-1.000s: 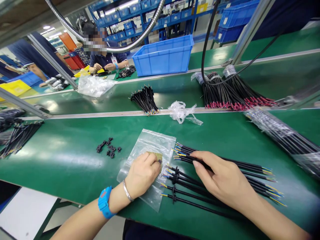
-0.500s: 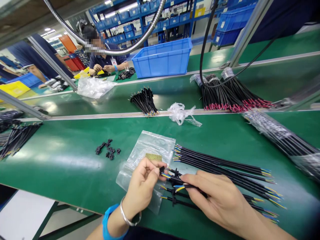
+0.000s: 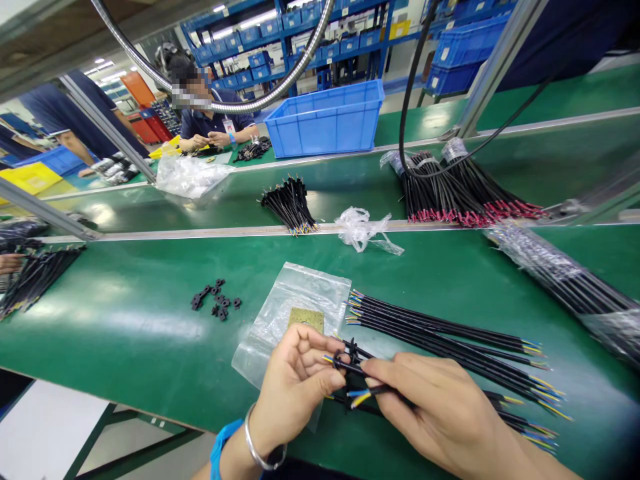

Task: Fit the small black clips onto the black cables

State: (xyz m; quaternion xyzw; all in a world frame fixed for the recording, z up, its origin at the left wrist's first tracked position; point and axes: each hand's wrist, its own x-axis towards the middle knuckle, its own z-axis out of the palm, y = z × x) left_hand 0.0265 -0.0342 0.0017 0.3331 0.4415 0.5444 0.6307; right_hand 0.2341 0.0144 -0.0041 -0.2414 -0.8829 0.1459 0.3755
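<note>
My right hand (image 3: 440,400) pinches a black cable (image 3: 357,368) near its stripped end, where thin coloured wires stick out. A second cable end with blue and yellow wires (image 3: 361,398) pokes out below the same fingers. Around the first cable, just behind its wires, sits a small black grommet (image 3: 338,361), with the fingers of my left hand (image 3: 303,377) closed about it. Beneath and beside the hands lie other cables with black grommets (image 3: 353,348) on them, partly hidden. Loose grommets (image 3: 220,300) are scattered to the left.
A clear plastic bag (image 3: 280,293) with a yellowish piece (image 3: 306,319) lies behind my left hand. Several black cables (image 3: 450,333) spread to the right. Farther back are cable bundles (image 3: 290,203), a blue bin (image 3: 325,123) and a person (image 3: 210,127) seated. Another person's hand (image 3: 10,263) shows at left.
My left hand has moved slightly right and down, bringing the grommet from the wire tips onto the cable's black jacket. A co-worker's hand has appeared at the far left.
</note>
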